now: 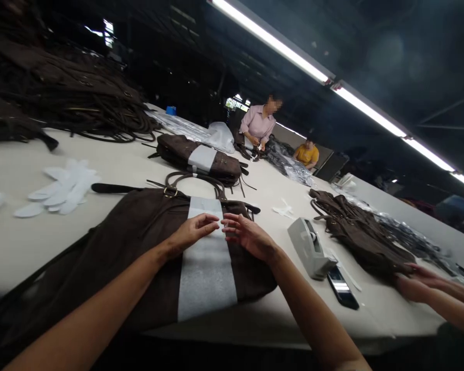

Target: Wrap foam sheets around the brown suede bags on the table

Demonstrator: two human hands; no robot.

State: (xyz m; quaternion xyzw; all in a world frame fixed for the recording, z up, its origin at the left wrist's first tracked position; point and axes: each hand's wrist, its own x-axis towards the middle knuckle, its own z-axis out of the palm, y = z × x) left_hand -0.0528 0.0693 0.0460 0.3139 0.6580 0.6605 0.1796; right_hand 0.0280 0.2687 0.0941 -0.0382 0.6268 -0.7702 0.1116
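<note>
A dark brown bag [154, 216] with two looped handles lies in front of me, a white paper band [206, 278] wrapped around its middle. Over the band, near the handles, hover both of my hands with their fingertips facing each other. My left hand [195, 231] has bent fingers and a gap above the thumb; nothing shows in it. The fingers of my right hand [249, 236] are spread apart. A pale glint sits near its fingertips, too small to name. A grey tape dispenser [311, 250] stands to the right of the bag.
Beside the dispenser lies a phone [342, 287]. A second banded bag [185, 152] is farther back. White paper strips [65, 188] and piled bags [73, 87] are at left. On the right, a co-worker's hands [417, 283] touch another bag [355, 232]. Two people work farther off.
</note>
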